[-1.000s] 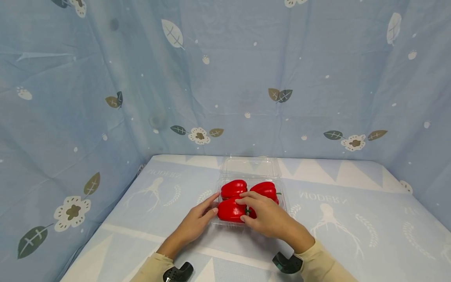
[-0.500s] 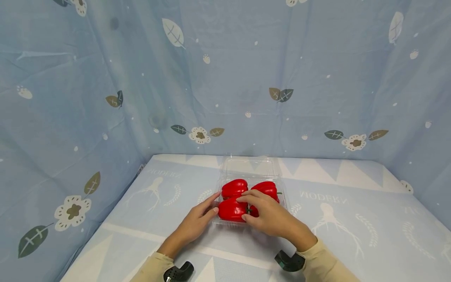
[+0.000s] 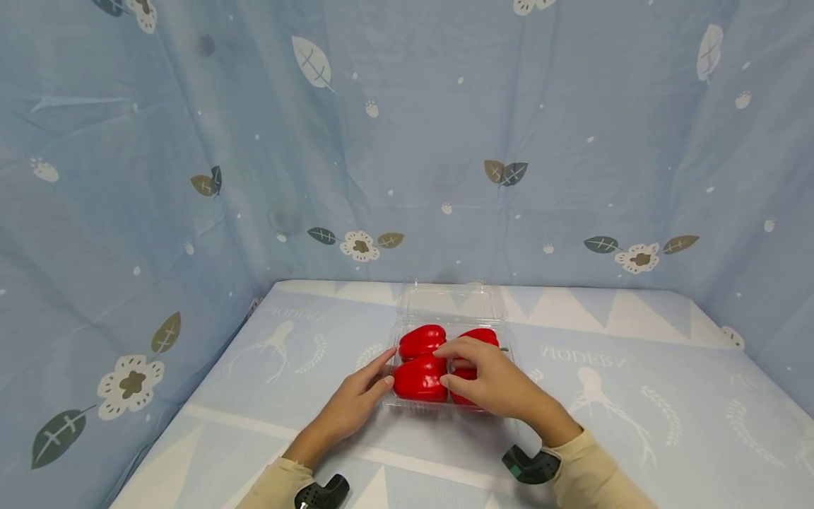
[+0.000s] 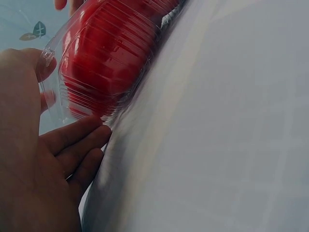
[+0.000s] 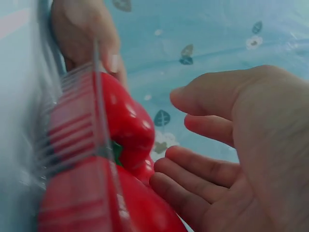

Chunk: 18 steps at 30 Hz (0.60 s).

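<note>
Several red bell peppers sit in a clear plastic clamshell container (image 3: 413, 405), its lid folded back. At the front left lies one bell pepper (image 3: 420, 379), with another pepper (image 3: 422, 341) behind it. My left hand (image 3: 348, 404) rests at the container's left side. In the left wrist view that hand (image 4: 36, 159) has its fingers extended along the ribbed wall. My right hand (image 3: 492, 378) hovers over the right half, partly hiding the peppers there. Seen from the right wrist, the right hand (image 5: 251, 145) holds nothing; its relaxed fingers are spread close above a pepper (image 5: 145, 205).
The clear lid (image 3: 451, 302) lies toward the back of the table. A patterned cloth (image 3: 604, 382) covers the tabletop. Blue printed curtains (image 3: 413, 141) hang behind and at both sides. Each wrist carries a dark device, such as the one (image 3: 531, 465) on the right.
My right hand has let go of the front left pepper and drawn back slightly to the right. That pepper's stem end no longer shows. The left hand has stayed in place.
</note>
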Motion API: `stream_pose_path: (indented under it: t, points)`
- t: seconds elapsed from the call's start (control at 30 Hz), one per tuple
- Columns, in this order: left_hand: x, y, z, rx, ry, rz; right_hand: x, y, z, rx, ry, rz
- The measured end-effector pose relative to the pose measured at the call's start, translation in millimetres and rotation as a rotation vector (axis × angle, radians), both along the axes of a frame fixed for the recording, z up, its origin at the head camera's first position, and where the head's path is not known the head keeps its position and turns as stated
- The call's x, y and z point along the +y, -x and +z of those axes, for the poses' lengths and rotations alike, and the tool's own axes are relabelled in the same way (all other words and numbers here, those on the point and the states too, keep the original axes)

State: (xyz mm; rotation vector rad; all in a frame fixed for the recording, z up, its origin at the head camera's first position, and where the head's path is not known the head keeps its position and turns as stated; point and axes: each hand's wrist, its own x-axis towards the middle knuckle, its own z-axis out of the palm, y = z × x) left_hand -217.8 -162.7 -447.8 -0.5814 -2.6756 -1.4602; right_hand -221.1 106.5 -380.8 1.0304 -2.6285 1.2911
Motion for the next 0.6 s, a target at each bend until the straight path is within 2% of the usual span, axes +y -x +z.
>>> stream_pose_path:
  t: [0.1,0.27,0.43,0.6]
  points:
    - [0,-1.0,-0.2,-0.004,0.003,0.003,7,2.6,2.4,-0.021,0.043,-0.027]
    - [0,-2.0,0.2,-0.033,0.011,0.01,24,8.8,7.0,-0.01,0.067,-0.139]
    - [-1,-4.6,-1.9,-0.051,0.011,0.013,42,18.5,4.4,-0.054,0.146,-0.225]
    - [-1,-2.3,-0.2,-0.032,0.007,0.011,58,30.0,0.8,-0.09,0.232,-0.255]
